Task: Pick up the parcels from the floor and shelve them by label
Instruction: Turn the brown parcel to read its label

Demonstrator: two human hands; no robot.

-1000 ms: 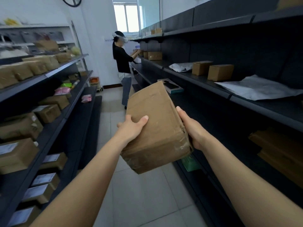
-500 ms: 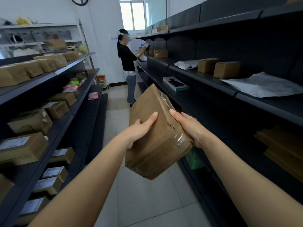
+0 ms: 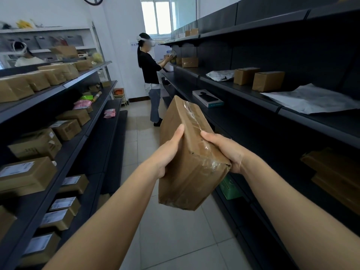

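I hold a long brown cardboard parcel (image 3: 191, 164), taped with clear tape, in mid-air over the aisle floor, tilted with its far end up. My left hand (image 3: 167, 154) grips its left side and my right hand (image 3: 226, 151) grips its right side near the lower end. No label shows on the faces turned toward me. Dark shelves line both sides: the left shelving (image 3: 74, 145) carries several labelled brown boxes, the right shelving (image 3: 243, 98) holds two small brown boxes (image 3: 266, 80) and flat grey mailers (image 3: 311, 100).
Another person (image 3: 152, 75) stands at the far end of the aisle, facing the right shelving with an item in hand. A flat dark boxed item (image 3: 208, 99) lies on the right shelf. A green box (image 3: 229, 187) sits low on the right. The tiled floor (image 3: 175, 236) runs between the shelves.
The parcel has rolled in my hands so a taped narrow face now shows, and its far end has tipped further up. My view has moved forward along the aisle.
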